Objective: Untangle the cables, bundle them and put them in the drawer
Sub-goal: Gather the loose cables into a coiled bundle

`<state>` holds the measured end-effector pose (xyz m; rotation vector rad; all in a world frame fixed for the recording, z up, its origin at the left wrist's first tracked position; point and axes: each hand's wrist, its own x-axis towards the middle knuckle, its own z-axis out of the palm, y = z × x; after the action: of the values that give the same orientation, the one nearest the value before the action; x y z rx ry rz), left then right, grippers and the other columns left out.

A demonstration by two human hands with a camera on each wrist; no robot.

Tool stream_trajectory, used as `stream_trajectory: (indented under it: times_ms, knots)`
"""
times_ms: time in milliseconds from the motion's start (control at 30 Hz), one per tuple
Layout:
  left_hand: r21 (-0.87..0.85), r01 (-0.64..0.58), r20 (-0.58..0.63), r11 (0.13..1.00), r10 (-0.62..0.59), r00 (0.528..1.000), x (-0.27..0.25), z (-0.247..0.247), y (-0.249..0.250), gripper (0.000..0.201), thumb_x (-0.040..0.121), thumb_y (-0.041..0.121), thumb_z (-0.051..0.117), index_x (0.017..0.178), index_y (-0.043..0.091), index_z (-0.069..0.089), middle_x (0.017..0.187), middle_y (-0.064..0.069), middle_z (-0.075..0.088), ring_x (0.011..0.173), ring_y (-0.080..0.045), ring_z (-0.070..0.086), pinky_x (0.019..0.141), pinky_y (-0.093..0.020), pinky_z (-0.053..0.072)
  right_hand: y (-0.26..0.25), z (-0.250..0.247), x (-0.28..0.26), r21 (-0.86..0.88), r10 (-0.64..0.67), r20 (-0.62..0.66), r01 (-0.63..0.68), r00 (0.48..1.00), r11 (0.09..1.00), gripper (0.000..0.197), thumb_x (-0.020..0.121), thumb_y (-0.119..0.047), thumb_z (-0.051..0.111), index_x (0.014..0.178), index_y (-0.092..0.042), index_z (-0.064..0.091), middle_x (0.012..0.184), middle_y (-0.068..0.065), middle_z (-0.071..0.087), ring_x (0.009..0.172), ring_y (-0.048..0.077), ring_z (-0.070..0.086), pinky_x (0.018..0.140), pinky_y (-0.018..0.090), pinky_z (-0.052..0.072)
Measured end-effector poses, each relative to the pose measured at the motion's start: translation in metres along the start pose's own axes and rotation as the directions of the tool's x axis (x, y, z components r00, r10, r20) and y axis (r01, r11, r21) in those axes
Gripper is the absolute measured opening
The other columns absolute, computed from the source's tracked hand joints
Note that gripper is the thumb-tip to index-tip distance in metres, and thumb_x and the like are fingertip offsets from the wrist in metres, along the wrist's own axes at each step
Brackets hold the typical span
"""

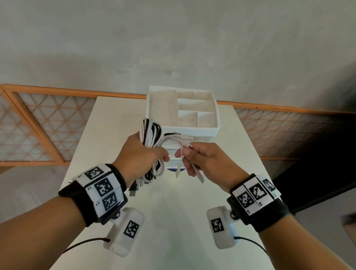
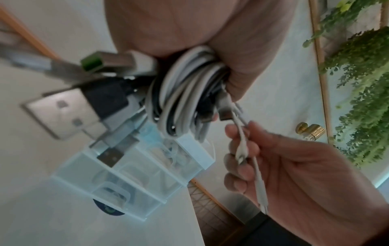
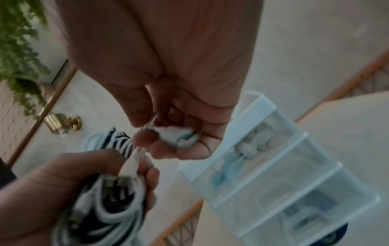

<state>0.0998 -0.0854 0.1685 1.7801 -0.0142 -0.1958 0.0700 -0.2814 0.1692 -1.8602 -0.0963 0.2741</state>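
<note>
My left hand (image 1: 145, 153) grips a coiled bundle of white and black cables (image 1: 151, 133) in its fist, held above the table in front of the drawer unit (image 1: 194, 127). USB plugs (image 2: 63, 109) hang from the bottom of the bundle (image 2: 181, 99). My right hand (image 1: 194, 158) pinches the loose white cable ends (image 1: 185, 143) that stick out of the bundle to the right; thin connectors trail below its fingers (image 2: 240, 166). In the right wrist view the left hand (image 3: 84, 179) holds the bundle (image 3: 109, 208) at lower left. The translucent drawers (image 3: 280, 174) are closed, with small items dimly visible inside.
The white table (image 1: 168, 227) carries the drawer unit, whose top is an open tray with several compartments (image 1: 195, 109). A dark round disc (image 1: 176, 170) lies under the unit's front. An orange lattice screen (image 1: 39, 123) runs behind the table, below a grey wall. Green plants (image 2: 362, 83) stand to the side.
</note>
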Motion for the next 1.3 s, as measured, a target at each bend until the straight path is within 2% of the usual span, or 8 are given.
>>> stream_trajectory:
  times_ms: [167, 233, 300, 533, 767, 900, 1033, 1300]
  knots:
    - [-0.062, 0.02, 0.044, 0.998, -0.018, 0.999, -0.004, 0.006, 0.0, 0.021, 0.081, 0.001, 0.068, 0.066, 0.011, 0.059, 0.046, 0.009, 0.057, 0.044, -0.008, 0.054, 0.045, -0.017, 0.042, -0.001, 0.011, 0.0, 0.118, -0.055, -0.07, 0.063, 0.996, 0.991, 0.02, 0.1, -0.013, 0.056, 0.1, -0.01, 0.077, 0.091, 0.019, 0.068, 0.067, 0.014, 0.045, 0.061, 0.023, 0.039]
    - [-0.069, 0.011, 0.079, 0.998, -0.006, 0.997, -0.006, 0.007, 0.0, 0.019, 0.083, 0.005, 0.068, 0.067, 0.012, 0.061, 0.054, 0.006, 0.061, 0.051, -0.009, 0.059, 0.054, -0.019, 0.046, -0.002, 0.013, 0.0, 0.2, -0.031, -0.138, 0.059, 0.99, 0.978, 0.017, 0.097, -0.007, 0.06, 0.096, -0.005, 0.077, 0.081, 0.03, 0.062, 0.06, 0.015, 0.041, 0.056, 0.024, 0.036]
    - [-0.111, 0.025, 0.11, 0.994, -0.013, 0.994, -0.006, 0.006, 0.0, 0.011, 0.082, 0.01, 0.07, 0.072, 0.008, 0.066, 0.064, -0.005, 0.067, 0.061, -0.017, 0.065, 0.064, -0.029, 0.05, -0.004, 0.015, 0.001, 0.284, -0.016, -0.179, 0.067, 0.984, 0.957, 0.018, 0.097, -0.004, 0.059, 0.092, -0.001, 0.075, 0.063, 0.018, 0.052, 0.054, 0.018, 0.04, 0.051, 0.026, 0.035]
    - [-0.203, 0.026, 0.159, 0.979, 0.007, 0.987, -0.005, 0.003, 0.0, 0.02, 0.07, 0.022, 0.073, 0.076, 0.003, 0.068, 0.071, -0.015, 0.067, 0.071, -0.03, 0.068, 0.076, -0.043, 0.053, -0.021, 0.02, 0.001, 0.442, -0.009, -0.196, 0.096, 0.981, 0.892, 0.02, 0.104, -0.009, 0.047, 0.094, -0.002, 0.062, 0.078, 0.007, 0.058, 0.049, 0.018, 0.048, 0.045, 0.027, 0.04]
    - [-0.344, 0.034, 0.289, 0.938, 0.072, 0.955, -0.008, -0.001, 0.003, 0.02, 0.081, 0.014, 0.065, 0.083, -0.006, 0.065, 0.079, -0.021, 0.06, 0.074, -0.029, 0.059, 0.072, -0.037, 0.05, -0.017, 0.035, 0.003, 0.356, -0.128, -0.278, 0.226, 0.952, 0.907, 0.006, 0.098, -0.003, 0.058, 0.096, 0.001, 0.061, 0.071, 0.019, 0.063, 0.056, 0.025, 0.062, 0.059, 0.036, 0.058]
    - [-0.258, -0.032, 0.23, 0.966, 0.094, 0.969, -0.008, -0.005, 0.0, 0.036, 0.076, 0.017, 0.068, 0.099, -0.01, 0.065, 0.095, -0.035, 0.065, 0.087, -0.034, 0.066, 0.088, -0.047, 0.053, -0.015, 0.032, -0.001, 0.304, -0.154, -0.267, 0.234, 0.951, 0.923, 0.004, 0.092, 0.005, 0.065, 0.092, 0.002, 0.062, 0.072, 0.011, 0.068, 0.064, 0.027, 0.069, 0.072, 0.043, 0.063]
    - [-0.164, -0.079, 0.252, 0.983, 0.119, 0.96, -0.01, 0.0, 0.007, 0.026, 0.08, 0.006, 0.073, 0.106, 0.006, 0.071, 0.102, -0.02, 0.073, 0.1, -0.031, 0.071, 0.09, -0.042, 0.058, -0.017, 0.033, -0.002, 0.432, -0.083, -0.282, 0.204, 0.956, 0.878, 0.004, 0.086, 0.009, 0.069, 0.087, 0.008, 0.065, 0.071, 0.021, 0.069, 0.068, 0.036, 0.069, 0.076, 0.054, 0.061]
    - [-0.079, -0.136, 0.17, 0.988, 0.148, 0.974, -0.008, 0.004, 0.0, 0.019, 0.079, 0.004, 0.072, 0.098, 0.005, 0.071, 0.091, -0.02, 0.073, 0.09, -0.035, 0.07, 0.085, -0.049, 0.058, -0.018, 0.024, -0.001, 0.19, -0.018, -0.189, 0.054, 0.982, 0.98, 0.012, 0.084, -0.011, 0.078, 0.075, -0.007, 0.071, 0.069, 0.011, 0.073, 0.06, 0.019, 0.066, 0.051, 0.025, 0.043]
